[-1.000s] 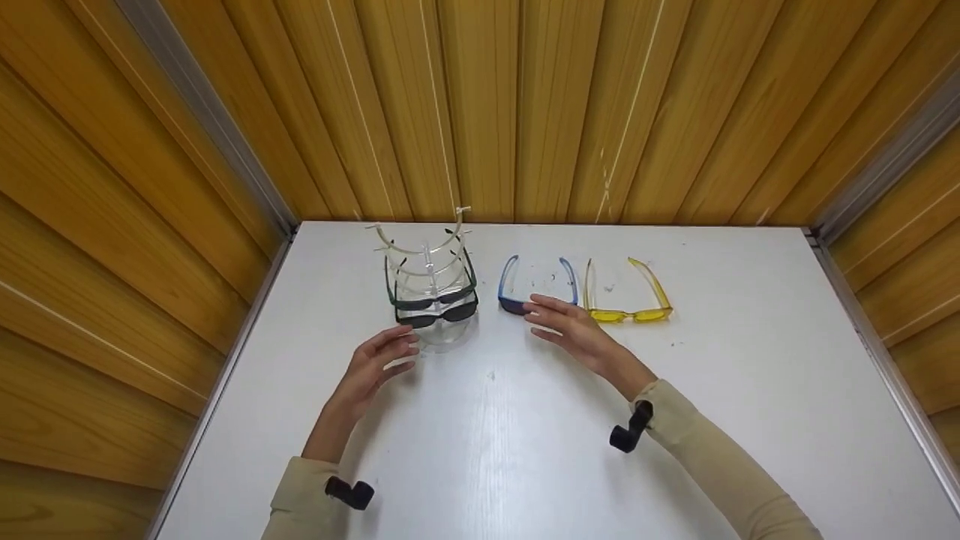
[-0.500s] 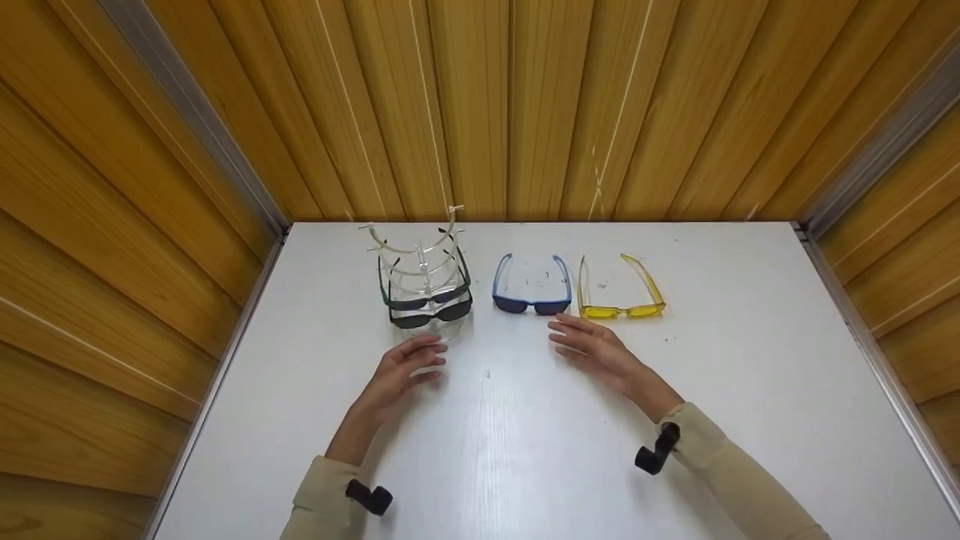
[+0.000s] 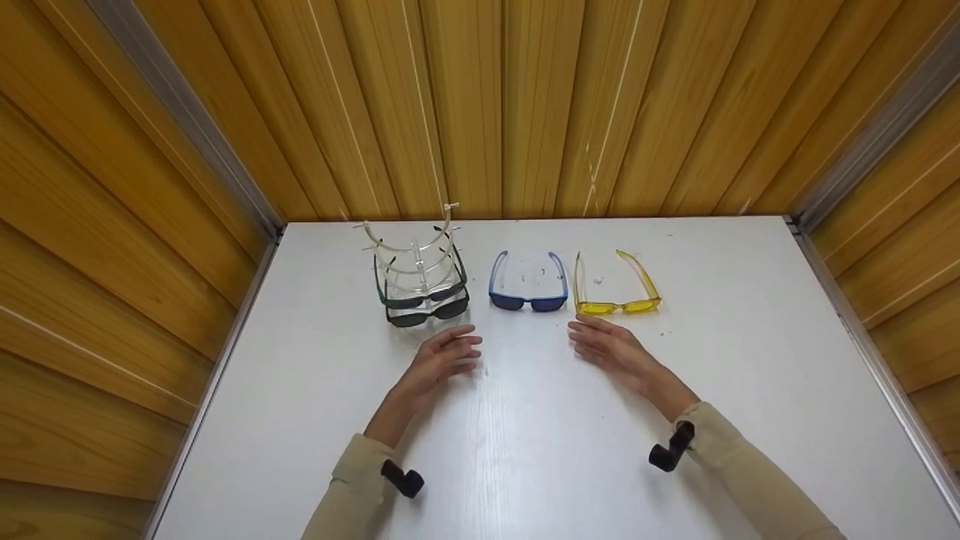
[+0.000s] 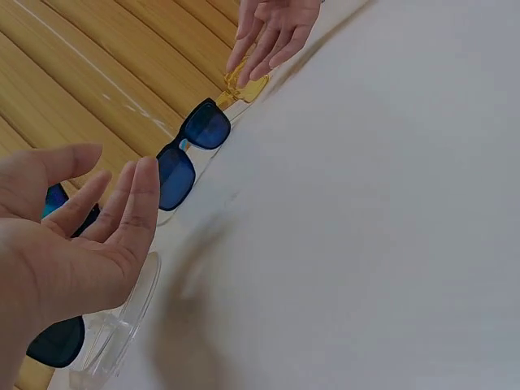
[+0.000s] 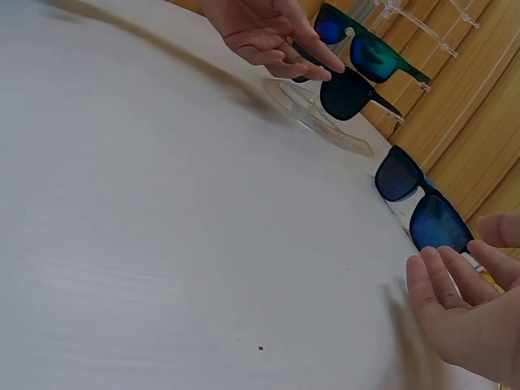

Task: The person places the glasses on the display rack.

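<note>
Two dark sunglasses, the lower one black (image 3: pixel 409 320) and the upper one green-framed (image 3: pixel 406 303), hang on a clear tiered stand (image 3: pixel 420 264). My left hand (image 3: pixel 439 361) hovers in front of the stand's right side, fingers relaxed and holding nothing. Blue-framed sunglasses (image 3: pixel 547 304) lie unfolded on the table, right of the stand. Beside them are yellow glasses (image 3: pixel 640 306), also unfolded. My right hand (image 3: pixel 619 355) is just in front of the yellow pair, empty, with loosely bent fingers. In the right wrist view the blue pair (image 5: pixel 437 222) is beyond the right fingertips.
The white table (image 3: pixel 525 435) has small specks on it. A wood-patterned wall (image 3: pixel 525 112) stands along its back edge, with similar panels and grey metal rails at both sides. The stand's upper arms carry no glasses.
Both hands have shifted right relative to the glasses and stand. The right hand has drawn back from the blue sunglasses, uncovering their lenses. The glasses appear unmoved; the view has shifted slightly.
</note>
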`<state>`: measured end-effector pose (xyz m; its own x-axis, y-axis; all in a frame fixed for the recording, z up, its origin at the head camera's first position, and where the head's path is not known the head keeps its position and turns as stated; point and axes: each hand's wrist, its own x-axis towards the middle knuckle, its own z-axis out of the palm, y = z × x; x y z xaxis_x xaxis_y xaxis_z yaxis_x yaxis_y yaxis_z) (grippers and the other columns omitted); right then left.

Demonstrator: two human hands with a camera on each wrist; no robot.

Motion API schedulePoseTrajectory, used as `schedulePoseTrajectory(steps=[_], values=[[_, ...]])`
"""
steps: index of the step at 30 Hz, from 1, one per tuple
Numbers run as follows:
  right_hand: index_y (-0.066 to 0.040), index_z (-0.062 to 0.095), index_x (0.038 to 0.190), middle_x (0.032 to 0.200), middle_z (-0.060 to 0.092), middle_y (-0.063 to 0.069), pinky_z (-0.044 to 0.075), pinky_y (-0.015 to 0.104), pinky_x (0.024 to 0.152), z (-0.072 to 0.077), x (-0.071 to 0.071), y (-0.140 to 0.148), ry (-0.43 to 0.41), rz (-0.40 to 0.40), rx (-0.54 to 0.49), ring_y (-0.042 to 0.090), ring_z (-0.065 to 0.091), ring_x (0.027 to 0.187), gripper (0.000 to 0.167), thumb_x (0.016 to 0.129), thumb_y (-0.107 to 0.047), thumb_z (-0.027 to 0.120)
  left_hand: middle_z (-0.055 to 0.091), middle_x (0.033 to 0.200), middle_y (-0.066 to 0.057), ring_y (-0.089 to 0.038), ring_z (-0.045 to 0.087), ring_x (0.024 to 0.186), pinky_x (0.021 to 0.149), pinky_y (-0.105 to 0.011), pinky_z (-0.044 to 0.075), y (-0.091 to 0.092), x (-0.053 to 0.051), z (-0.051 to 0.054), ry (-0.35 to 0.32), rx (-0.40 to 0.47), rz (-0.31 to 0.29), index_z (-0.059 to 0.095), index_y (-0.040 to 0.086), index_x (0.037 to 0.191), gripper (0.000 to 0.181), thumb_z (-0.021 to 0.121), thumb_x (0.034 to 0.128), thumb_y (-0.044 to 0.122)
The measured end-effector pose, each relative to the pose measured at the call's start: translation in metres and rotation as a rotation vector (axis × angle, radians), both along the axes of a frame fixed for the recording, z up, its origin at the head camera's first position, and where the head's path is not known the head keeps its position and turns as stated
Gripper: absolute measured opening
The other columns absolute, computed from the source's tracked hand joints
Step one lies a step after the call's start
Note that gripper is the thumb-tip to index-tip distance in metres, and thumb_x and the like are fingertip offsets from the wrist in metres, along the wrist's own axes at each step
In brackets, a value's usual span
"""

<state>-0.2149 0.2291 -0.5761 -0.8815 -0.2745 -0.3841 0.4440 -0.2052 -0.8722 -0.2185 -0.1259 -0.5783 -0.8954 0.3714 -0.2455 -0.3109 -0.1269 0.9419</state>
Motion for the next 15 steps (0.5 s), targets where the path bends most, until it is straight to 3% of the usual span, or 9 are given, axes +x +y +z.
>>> schedulePoseTrajectory(steps=[7, 15], values=[[-0.005, 0.023, 0.162, 0.169, 0.026, 0.015, 0.037, 0.038, 0.124, -0.004, -0.005, -0.005, -0.016, -0.014, -0.012, 0.028, 0.037, 0.152, 0.06, 0.108, -0.012, 0.048, 0.064, 0.138, -0.016, -0.014, 0.069, 0.107, 0.098, -0.034, 0.059, 0.02, -0.012, -0.004, -0.014, 0.043, 0.046, 0.046, -0.001, 0.149, 0.051, 0.061, 0.1013, 0.008], [-0.006, 0.015, 0.164, 0.172, 0.018, 0.011, 0.032, 0.041, 0.127, 0.001, -0.014, -0.008, -0.015, -0.019, -0.004, 0.03, 0.027, 0.156, 0.064, 0.109, -0.012, 0.048, 0.046, 0.155, -0.023, -0.018, 0.063, 0.12, 0.102, -0.037, 0.058, 0.04, -0.025, -0.001, -0.056, 0.069, 0.092, 0.037, 0.0, 0.155, 0.059, 0.059, 0.1003, 0.003]])
